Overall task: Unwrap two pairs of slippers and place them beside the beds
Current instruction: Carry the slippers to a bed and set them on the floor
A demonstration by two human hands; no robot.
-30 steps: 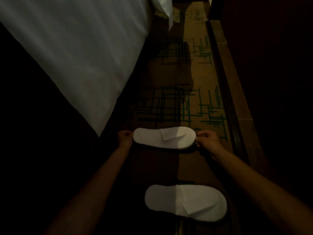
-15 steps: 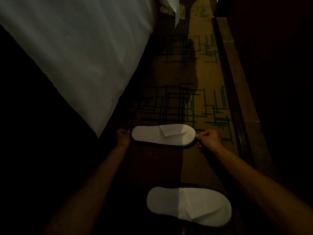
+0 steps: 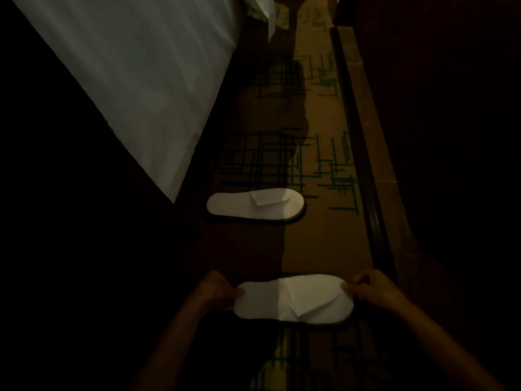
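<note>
Two flat white slippers lie crosswise on the patterned carpet beside the bed. The far slipper (image 3: 255, 206) rests alone near the corner of the white bed sheet (image 3: 141, 80), with no hand on it. The near slipper (image 3: 293, 300) is held at both ends: my left hand (image 3: 217, 292) pinches its heel end and my right hand (image 3: 372, 289) grips its toe end. The room is dim and both forearms reach in from the bottom.
A dark wooden skirting or furniture edge (image 3: 363, 165) runs along the right of the carpet strip. The bed's dark base fills the left. Brown carpet with green line pattern (image 3: 324, 244) stretches between them.
Both hands let go of the far slipper, which stays on the carpet, and pulled back to take hold of the near slipper's two ends.
</note>
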